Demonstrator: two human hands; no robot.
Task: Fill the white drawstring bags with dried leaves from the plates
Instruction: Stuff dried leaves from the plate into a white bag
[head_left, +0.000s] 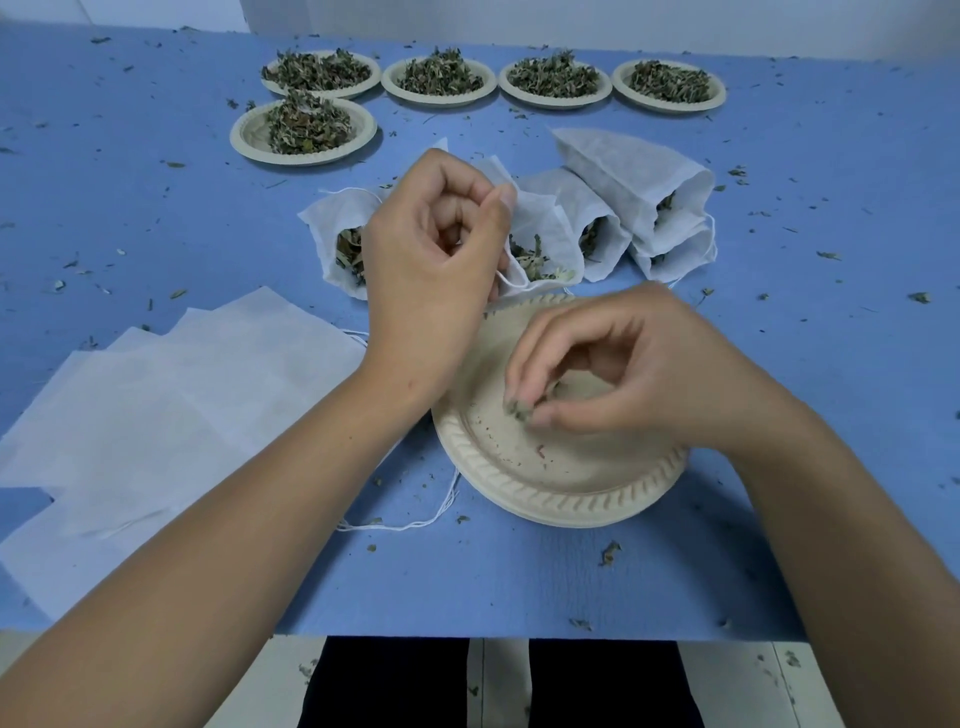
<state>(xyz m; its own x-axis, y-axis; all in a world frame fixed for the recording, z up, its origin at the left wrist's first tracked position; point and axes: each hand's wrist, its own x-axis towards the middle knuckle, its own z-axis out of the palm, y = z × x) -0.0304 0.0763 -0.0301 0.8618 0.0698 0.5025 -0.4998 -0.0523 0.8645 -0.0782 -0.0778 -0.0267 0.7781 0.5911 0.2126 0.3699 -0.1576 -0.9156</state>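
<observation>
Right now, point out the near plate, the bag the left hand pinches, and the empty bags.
near plate (545, 493), head view, ribbed front rim.
pinched bag (540, 223), head view, its white side cloth.
empty bags (156, 415), head view, top sheet.

No text, label, brand, number or sign can be read anywhere; the plates (545, 499), the bags (623, 171) and the bench (519, 582) carry no legible marks.

Left hand (436, 244) curled, pinching; right hand (639, 369) nearer, fingertips (540, 415) pinched.
</observation>
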